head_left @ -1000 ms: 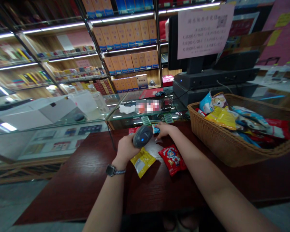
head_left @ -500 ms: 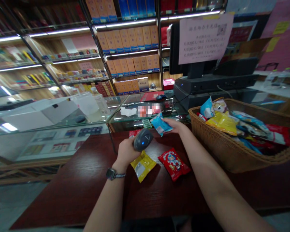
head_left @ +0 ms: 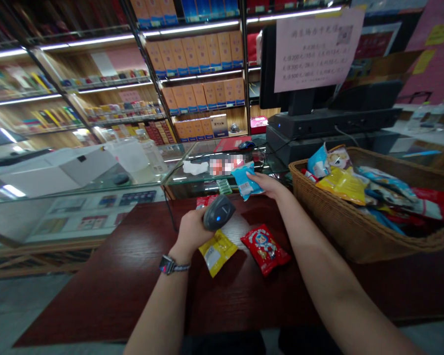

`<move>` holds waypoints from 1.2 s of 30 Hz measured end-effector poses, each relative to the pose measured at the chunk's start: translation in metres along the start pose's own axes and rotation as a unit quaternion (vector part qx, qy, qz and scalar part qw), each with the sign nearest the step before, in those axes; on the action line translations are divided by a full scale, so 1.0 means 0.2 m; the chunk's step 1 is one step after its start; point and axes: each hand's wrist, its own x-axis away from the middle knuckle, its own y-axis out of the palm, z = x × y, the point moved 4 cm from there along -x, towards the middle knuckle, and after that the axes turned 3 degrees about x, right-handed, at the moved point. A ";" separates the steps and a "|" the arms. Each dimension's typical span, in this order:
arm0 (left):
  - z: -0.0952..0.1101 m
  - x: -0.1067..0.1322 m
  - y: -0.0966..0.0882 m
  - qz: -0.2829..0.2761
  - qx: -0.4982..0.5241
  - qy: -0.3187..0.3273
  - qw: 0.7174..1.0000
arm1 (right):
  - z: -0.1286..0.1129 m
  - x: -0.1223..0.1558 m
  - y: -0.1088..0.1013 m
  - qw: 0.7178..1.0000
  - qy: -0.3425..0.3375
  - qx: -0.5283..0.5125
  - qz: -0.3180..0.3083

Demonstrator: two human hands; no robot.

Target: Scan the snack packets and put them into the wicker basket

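My left hand [head_left: 193,229] is closed around a dark barcode scanner [head_left: 219,212] with a blue light on its back. Between the thumb and fingers of my right hand [head_left: 265,184] is a blue snack bag [head_left: 246,181], raised a little above the table with a pale printed patch facing me. Just below the scanner lies a yellow snack bag [head_left: 218,253] on the dark wooden table [head_left: 133,281]. A red snack bag [head_left: 265,249] with a cartoon figure lies to its right. Behind the scanner another red packet [head_left: 206,201] is partly hidden.
A wicker basket [head_left: 327,236] full of colourful snack bags stands on the right. Behind it is a monitor [head_left: 268,69] with a pink paper sign [head_left: 316,52]. A glass counter [head_left: 177,180] runs along the far side, with a white box [head_left: 59,172] on its left.
The blue snack bag has turned in my right hand and moved slightly up, so its printed patch shows more plainly. My left hand keeps the scanner almost in place.
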 end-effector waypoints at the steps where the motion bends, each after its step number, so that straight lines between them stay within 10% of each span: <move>1: 0.00 0.00 0.00 -0.003 0.002 0.005 1.000 | 0.00 0.00 -0.01 1.000 -0.006 -0.018 0.003; 15: 0.02 0.00 0.01 -0.013 -0.005 0.022 1.000 | -0.09 0.03 -0.03 0.997 -0.063 -0.025 0.033; 20: 0.03 0.00 0.01 -0.011 -0.007 0.024 1.000 | -0.30 0.12 -0.09 0.977 -0.170 0.018 0.126; 25: 0.03 0.00 0.01 -0.010 -0.012 0.018 1.000 | -0.66 0.55 -0.27 0.803 -0.332 0.270 0.414; 29: 0.03 0.00 0.02 -0.017 -0.015 0.020 1.000 | -0.72 0.86 -0.43 0.661 -0.305 0.300 0.616; 36: 0.04 0.00 0.01 -0.019 -0.006 0.020 1.000 | -0.70 0.94 -0.44 0.633 -0.335 0.230 0.660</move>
